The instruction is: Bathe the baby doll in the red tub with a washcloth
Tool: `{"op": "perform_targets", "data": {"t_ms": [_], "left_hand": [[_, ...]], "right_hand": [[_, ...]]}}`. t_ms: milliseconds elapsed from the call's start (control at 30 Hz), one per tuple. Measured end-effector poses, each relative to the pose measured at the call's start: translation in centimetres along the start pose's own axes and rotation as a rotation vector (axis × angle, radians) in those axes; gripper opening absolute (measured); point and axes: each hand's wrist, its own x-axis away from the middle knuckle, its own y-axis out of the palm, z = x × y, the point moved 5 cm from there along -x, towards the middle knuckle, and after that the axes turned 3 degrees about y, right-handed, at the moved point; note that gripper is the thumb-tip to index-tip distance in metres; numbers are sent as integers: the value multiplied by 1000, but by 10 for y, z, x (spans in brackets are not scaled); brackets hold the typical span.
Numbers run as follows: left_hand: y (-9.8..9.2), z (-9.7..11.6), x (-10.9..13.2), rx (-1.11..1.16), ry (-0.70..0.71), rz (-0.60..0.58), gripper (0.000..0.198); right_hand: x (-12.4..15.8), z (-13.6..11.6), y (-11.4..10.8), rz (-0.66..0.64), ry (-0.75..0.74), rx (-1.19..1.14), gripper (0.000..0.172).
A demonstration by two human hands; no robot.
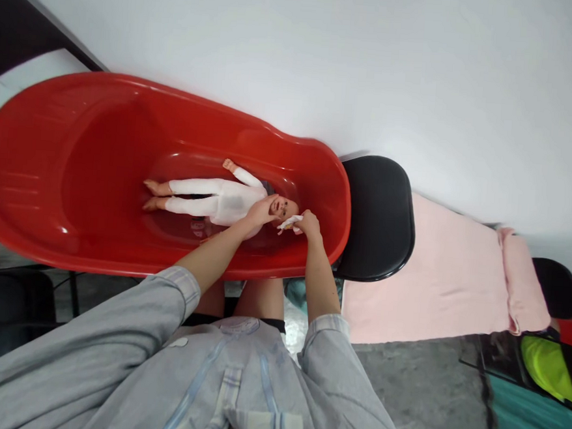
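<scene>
A baby doll in a white suit lies on its back inside a red plastic baby tub, feet toward the left, head toward the right. My left hand rests on the doll's neck and chin, fingers curved round it. My right hand is closed on a small white cloth, held against the side of the doll's head. Both my forearms reach over the tub's near rim, grey sleeves rolled back.
A black chair seat sits under the tub's right end. A pink towel is spread to the right, with another black seat beyond it. A white wall rises behind. Grey floor and green and teal items lie at the lower right.
</scene>
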Motion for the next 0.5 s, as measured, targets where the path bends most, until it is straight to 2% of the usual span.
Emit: {"op": "perform_targets", "data": {"t_ms": [200, 367, 433, 500], "left_hand": [[2, -3, 1, 3, 14, -4, 94], [5, -7, 1, 24, 31, 27, 87], [6, -6, -1, 20, 25, 11, 88], [5, -5, -1, 21, 0, 15, 88]], "right_hand": [[-9, 1, 12, -18, 75, 1, 85], [-12, 4, 35, -158, 216, -175, 109], [-12, 3, 39, -185, 232, -161, 102], [-12, -1, 41, -217, 161, -106, 78]]}}
